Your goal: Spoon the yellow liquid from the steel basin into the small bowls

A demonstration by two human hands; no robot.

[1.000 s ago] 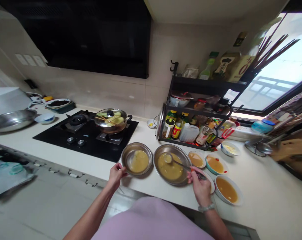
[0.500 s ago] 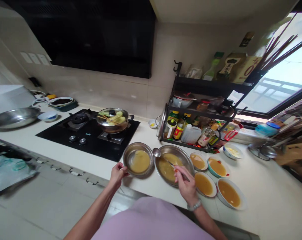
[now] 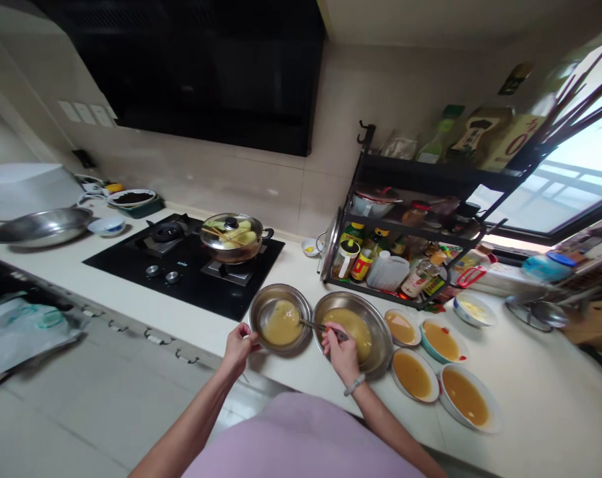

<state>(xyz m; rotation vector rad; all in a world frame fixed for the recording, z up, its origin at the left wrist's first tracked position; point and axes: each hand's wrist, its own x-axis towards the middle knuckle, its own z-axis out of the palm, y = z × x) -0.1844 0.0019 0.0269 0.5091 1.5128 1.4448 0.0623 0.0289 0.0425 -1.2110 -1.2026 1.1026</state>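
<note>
My left hand [image 3: 241, 346] pinches the near left rim of a steel bowl [image 3: 257, 307] that holds yellowish liquid. In my right hand [image 3: 341, 352] is the dark handle of a spoon [image 3: 314, 325], held slanting over to the left. Its head dips into the liquid of the left bowl, so the head's shape is hidden. Beneath my right hand stands a larger steel bowl [image 3: 380, 332] with the same kind of yellowish liquid. The two steel bowls stand side by side on the white counter.
Right of the bowls stand several small bowls of orange-brown liquid, one a white dish [image 3: 484, 398]. Behind them is a black rack [image 3: 430, 226] of bottles. A lidded glass-topped pan [image 3: 231, 238] sits on the black hob [image 3: 131, 255]. A wide steel pan [image 3: 42, 227] lies far left.
My right hand has moved left with the spoon; its head has gone from above the larger bowl's rim into the left bowl's liquid. My left hand keeps its hold. The view has shifted slightly.
</note>
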